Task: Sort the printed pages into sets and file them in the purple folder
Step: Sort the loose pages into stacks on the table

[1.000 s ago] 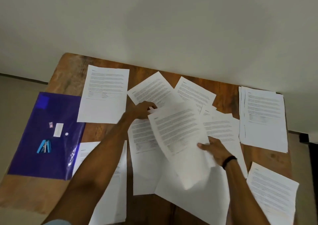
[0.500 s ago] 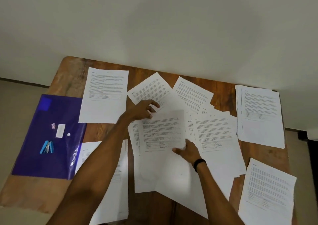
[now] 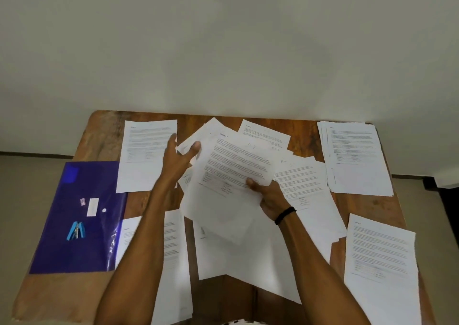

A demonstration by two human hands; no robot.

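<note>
Printed sheet is now raised vs before; right hand pinches its near edge, long axis near-to-far, heading twd wall. Left hand spread, holds nothing.

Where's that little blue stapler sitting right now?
In the head view, the blue stapler lies on the purple folder at the table's left side, just nearer the person than a small white label.

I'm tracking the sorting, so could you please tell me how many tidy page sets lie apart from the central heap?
4: far-left set, far-right set, near-left set, partly covered, and near-right set. More may hide beneath the heap.
</note>
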